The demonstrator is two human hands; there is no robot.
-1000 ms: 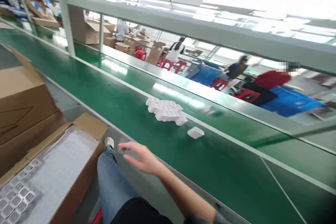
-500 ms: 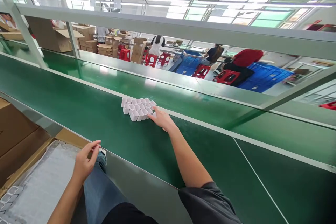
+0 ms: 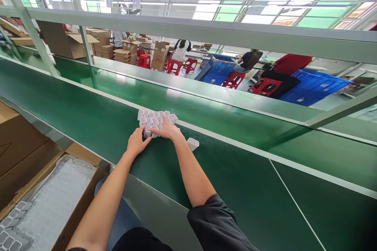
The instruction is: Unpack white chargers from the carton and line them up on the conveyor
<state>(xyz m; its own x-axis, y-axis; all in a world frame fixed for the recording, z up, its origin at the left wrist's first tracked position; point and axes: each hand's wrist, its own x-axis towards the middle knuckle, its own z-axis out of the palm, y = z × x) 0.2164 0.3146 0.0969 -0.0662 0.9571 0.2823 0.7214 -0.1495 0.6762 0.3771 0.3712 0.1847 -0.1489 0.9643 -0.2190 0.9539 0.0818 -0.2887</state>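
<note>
A cluster of several small white plastic cups [image 3: 153,118] lies on the green conveyor belt [image 3: 88,117]. My right hand [image 3: 165,129] rests on the near edge of the cluster, fingers curled over the cups. My left hand [image 3: 138,142] reaches in from the left, fingertips touching the cups at the cluster's near left corner. One single white cup [image 3: 192,143] lies apart on the belt, just right of my right wrist.
An open cardboard box [image 3: 79,188] with a clear plastic tray [image 3: 44,208] of cells stands at lower left, a closed carton [image 3: 20,145] behind it. A grey frame rail [image 3: 206,31] crosses above the belt. Other people sit among red stools [image 3: 235,80] and blue crates [image 3: 312,86] beyond.
My left hand has moved up from the box at my knee onto the belt to the cups. My right hand has shifted left onto the cluster, uncovering the single cup.
</note>
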